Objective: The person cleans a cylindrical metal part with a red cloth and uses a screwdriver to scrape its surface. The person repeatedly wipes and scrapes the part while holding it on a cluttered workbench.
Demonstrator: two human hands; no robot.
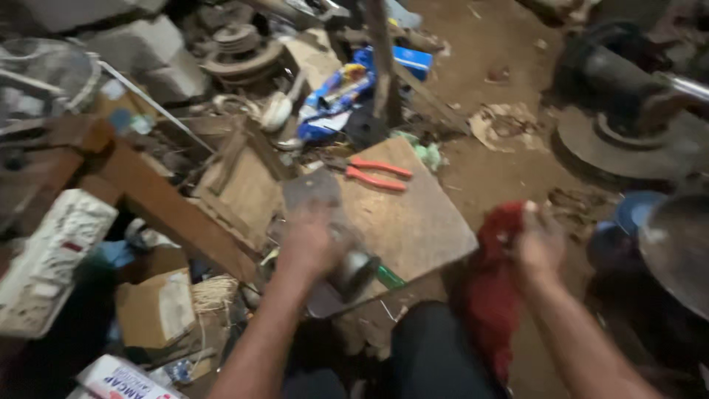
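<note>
The left hand (310,247) has its grip wrapped around a dull metal cylinder (354,273), which juts out toward 4 o'clock from the fist, its long axis slanting down over the near edge of a wooden board (413,214). The right hand (539,247) pinches a red cloth (491,288) that hangs toward 7 o'clock. The cloth lies at 3 o'clock from the cylinder, well apart. Orange-handled pliers (373,174) rest at 12 o'clock on the board.

Dim warm light, deep shadows at edges; heavy motion blur throughout
</note>
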